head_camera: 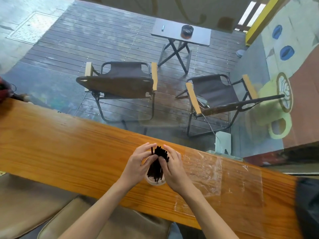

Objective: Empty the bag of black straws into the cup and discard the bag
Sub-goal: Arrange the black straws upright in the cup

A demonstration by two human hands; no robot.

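A: Logging from my remote feed: cup stands on the wooden counter, low centre of the frame, a bundle of black straws standing in it, tops fanning above the rim.

B: Hands?

A: Both on the bundle. Left hand comes in from the left, fingers curled round the straws near their upper part. Right hand mirrors it from the right, thumb and fingers pinching the same bundle. Neither is loose; both are grasping straws.

B: And the bag?

A: Clear plastic bag lies flat on the counter just right of the right hand, crinkled, nothing dark showing inside it that I can make out. Not touched by either hand.

B: Edges, room?

A: Counter runs as a diagonal band from left-centre down to lower right. Cup sits between the two long edges, rather nearer the near one. Bare wood stretches wide to the left of the cup; to the right the bag covers most of the width. Far edge meets a glass pane; through it, upper half of the frame, two folding chairs and a small folding table carrying a dark ashtray on decking. Tan cushions sit under the near edge, lower left.
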